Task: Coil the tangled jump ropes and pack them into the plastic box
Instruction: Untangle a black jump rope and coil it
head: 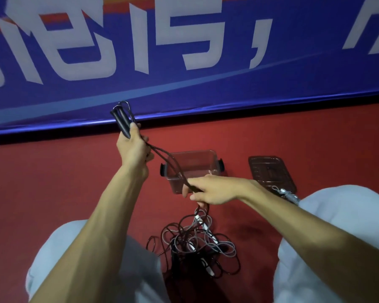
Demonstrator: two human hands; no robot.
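Jump rope handles (121, 121), two, are clenched in the left hand (132, 149) mid-frame; their cords (154, 149) are pinched by the right hand (214, 190).

You held the black rope (155, 150) by its two handles (120, 121), paired and pointing up, in your left hand (132, 147). Its doubled cord ran down to your right hand (212, 190), which gripped it in front of the box (195, 169). Below, it dropped into the tangle (197, 243) of dark and grey cords with white handles on the floor. The clear box stood upright and open, its lid (271, 173) flat just right of it.
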